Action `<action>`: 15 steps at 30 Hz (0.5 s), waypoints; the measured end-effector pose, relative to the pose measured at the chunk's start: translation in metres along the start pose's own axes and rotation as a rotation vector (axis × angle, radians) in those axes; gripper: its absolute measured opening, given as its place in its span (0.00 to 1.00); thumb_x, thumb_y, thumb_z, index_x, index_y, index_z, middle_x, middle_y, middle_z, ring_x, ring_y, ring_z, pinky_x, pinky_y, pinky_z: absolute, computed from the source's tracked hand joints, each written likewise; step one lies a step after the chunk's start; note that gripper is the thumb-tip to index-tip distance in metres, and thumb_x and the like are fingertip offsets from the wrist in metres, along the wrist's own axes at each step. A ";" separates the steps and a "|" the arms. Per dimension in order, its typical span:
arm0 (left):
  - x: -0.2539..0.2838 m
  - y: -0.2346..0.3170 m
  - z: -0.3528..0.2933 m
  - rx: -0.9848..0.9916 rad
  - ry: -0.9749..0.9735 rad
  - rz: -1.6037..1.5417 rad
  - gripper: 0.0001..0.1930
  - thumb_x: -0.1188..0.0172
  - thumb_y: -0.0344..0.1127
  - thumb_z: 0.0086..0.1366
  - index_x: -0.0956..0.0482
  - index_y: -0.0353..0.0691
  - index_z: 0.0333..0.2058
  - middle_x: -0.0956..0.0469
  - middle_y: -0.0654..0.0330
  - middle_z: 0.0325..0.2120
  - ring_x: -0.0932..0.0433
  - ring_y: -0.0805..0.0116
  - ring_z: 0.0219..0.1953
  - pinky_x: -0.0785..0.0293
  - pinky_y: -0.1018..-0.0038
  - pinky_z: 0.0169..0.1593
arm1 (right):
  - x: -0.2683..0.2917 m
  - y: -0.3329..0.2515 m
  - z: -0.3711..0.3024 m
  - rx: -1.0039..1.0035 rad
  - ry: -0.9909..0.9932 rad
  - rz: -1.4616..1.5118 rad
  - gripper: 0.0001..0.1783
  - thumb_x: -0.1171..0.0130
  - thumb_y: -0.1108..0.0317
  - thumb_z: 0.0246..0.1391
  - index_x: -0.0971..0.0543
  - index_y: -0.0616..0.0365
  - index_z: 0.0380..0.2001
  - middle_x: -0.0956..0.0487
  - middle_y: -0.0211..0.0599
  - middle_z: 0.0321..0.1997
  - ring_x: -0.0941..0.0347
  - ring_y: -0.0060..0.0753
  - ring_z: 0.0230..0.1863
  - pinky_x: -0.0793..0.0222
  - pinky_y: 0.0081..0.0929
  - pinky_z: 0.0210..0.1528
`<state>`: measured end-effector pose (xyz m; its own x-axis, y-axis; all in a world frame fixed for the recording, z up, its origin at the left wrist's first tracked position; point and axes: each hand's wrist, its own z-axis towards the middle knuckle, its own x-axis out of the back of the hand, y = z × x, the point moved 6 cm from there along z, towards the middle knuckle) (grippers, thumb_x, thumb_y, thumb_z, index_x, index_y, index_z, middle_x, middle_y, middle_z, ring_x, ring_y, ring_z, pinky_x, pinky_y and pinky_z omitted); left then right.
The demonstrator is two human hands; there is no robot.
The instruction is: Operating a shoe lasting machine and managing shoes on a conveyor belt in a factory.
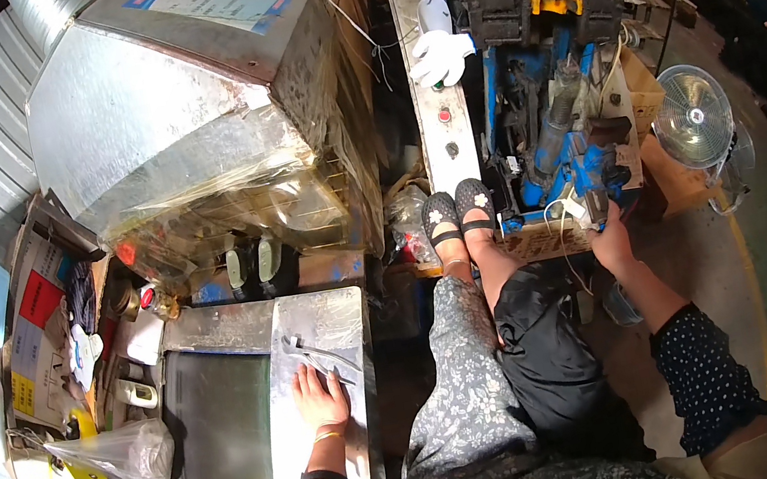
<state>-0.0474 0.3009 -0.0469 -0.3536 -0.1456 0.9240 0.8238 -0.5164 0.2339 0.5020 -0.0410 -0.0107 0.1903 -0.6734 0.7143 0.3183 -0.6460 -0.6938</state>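
metal tool (323, 354), grey, curved, w/ l grip (322, 402) spread nearby, r grip (613, 242) unclear

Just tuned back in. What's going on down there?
The person's left hand lies flat on a pale, smooth metal ledge, fingertips close to a long, thin grey piece. The right hand is at some grimy blue machine parts; whether it grips one is unclear. Farther ahead lies a white fabric glove.
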 end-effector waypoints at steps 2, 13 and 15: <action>0.001 -0.001 0.000 0.002 -0.005 0.002 0.28 0.49 0.46 0.65 0.28 0.27 0.54 0.33 0.41 0.60 0.40 0.40 0.64 0.47 0.55 0.68 | -0.001 -0.001 0.001 -0.016 -0.007 -0.010 0.45 0.40 0.72 0.51 0.51 0.57 0.69 0.23 0.57 0.50 0.26 0.59 0.53 0.31 0.43 0.53; 0.000 0.001 0.000 -0.004 -0.024 0.002 0.28 0.49 0.47 0.66 0.29 0.28 0.55 0.34 0.42 0.61 0.40 0.41 0.64 0.47 0.56 0.68 | -0.001 0.006 0.004 0.000 -0.005 -0.057 0.44 0.41 0.70 0.52 0.51 0.56 0.69 0.29 0.62 0.57 0.28 0.61 0.54 0.31 0.46 0.52; 0.000 0.001 0.000 0.004 -0.029 0.004 0.28 0.49 0.47 0.66 0.29 0.28 0.55 0.34 0.42 0.60 0.40 0.41 0.64 0.47 0.56 0.68 | -0.002 0.011 0.005 -0.011 0.014 -0.097 0.44 0.41 0.69 0.52 0.51 0.56 0.69 0.28 0.62 0.55 0.28 0.63 0.54 0.31 0.46 0.52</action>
<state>-0.0462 0.3002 -0.0467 -0.3375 -0.1228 0.9333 0.8269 -0.5124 0.2316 0.5098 -0.0452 -0.0189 0.1461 -0.6122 0.7771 0.3242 -0.7125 -0.6222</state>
